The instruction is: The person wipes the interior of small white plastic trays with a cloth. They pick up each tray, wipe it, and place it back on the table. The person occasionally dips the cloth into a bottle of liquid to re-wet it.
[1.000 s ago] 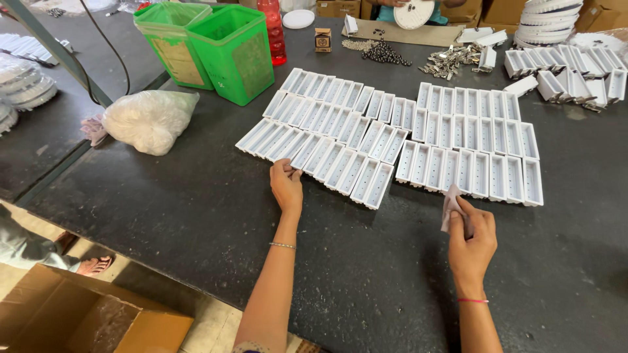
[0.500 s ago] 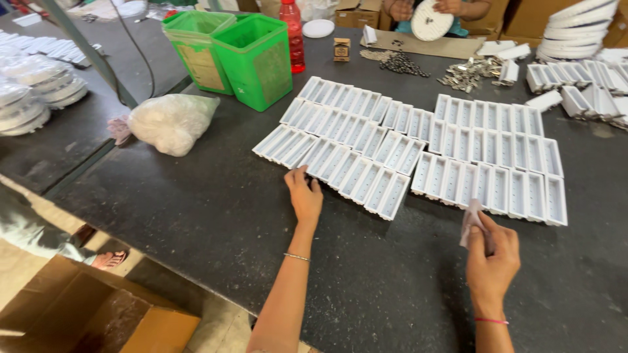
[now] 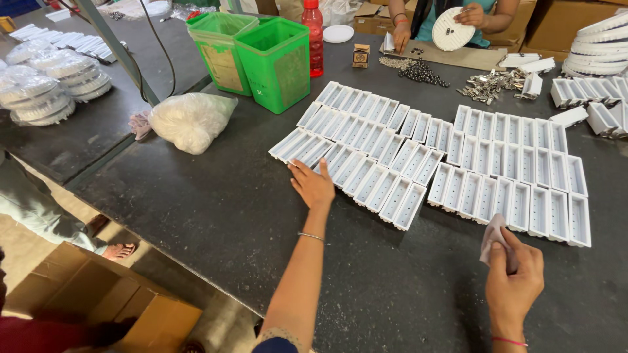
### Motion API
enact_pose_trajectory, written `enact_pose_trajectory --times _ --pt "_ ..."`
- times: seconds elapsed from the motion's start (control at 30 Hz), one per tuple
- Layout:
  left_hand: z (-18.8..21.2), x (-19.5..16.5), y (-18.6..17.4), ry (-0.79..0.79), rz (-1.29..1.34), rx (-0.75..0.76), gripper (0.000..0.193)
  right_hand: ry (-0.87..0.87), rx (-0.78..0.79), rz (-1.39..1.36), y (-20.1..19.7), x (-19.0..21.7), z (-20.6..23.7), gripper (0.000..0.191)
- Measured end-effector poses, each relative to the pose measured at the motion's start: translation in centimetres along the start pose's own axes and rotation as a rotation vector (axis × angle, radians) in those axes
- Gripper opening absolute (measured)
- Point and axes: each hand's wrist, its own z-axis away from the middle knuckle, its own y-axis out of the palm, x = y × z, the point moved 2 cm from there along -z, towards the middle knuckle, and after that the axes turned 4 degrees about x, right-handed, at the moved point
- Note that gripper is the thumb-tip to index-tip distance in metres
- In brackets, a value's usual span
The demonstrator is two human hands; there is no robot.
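Head view looks down on a dark worktable (image 3: 196,216) where we have our two bare hands out in front of us. Our left hand (image 3: 314,185) lies flat in the middle of the frame, fingers spread and palm down, its fingertips touching the near edge of the white plastic trays (image 3: 366,157), which sit in slanted rows side by side; we judge that the flat palm steadies or nudges the row so the open sides stay up and edge to edge. A second block of the same trays (image 3: 517,173) lies to the right, squared in straighter rows (packed tight, likely so that each one can be reached in turn). Our right hand (image 3: 513,278) is at the lower right of the frame, thumb and fingers pinching a small pale folded cloth (image 3: 494,235), held upright just beside the near edge of that block.

In the upper middle stand two green bins (image 3: 275,62) lined with clear bags and a red bottle (image 3: 313,33) behind them. A bulging clear bag of white pieces (image 3: 190,121) lies at the left. At the top of the frame another person holds a round white disc (image 3: 451,29), with a heap of small dark parts (image 3: 422,72) and shiny metal clips (image 3: 490,85) before them. An open cardboard box (image 3: 98,301) sits on the floor at lower left.
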Motion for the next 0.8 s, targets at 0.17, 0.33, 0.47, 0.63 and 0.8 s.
enact_pose_trajectory --times 0.17,0.33,0.47,0.63,0.8 --pt "1.4 -1.3 0.7 0.002 0.006 0.01 0.095 0.034 0.004 0.011 -0.2 0.0 -0.1 0.026" --pt "-0.5 0.2 -1.5 -0.083 0.09 -0.153 0.093 0.013 -0.004 0.007 -0.4 -0.1 0.0 0.025" --pt "-4.3 1.6 -3.0 -0.136 0.124 -0.17 0.093 0.011 -0.003 -0.001 -0.6 -0.2 0.0 0.028" --pt "-4.1 1.5 -2.0 -0.034 -0.123 -0.044 0.095 0.064 0.015 -0.021 -0.4 -0.5 0.0 0.025" --pt "-2.8 1.5 -1.1 0.044 -0.136 -0.035 0.095 -0.075 0.031 0.03 0.0 -0.7 0.1 0.027"
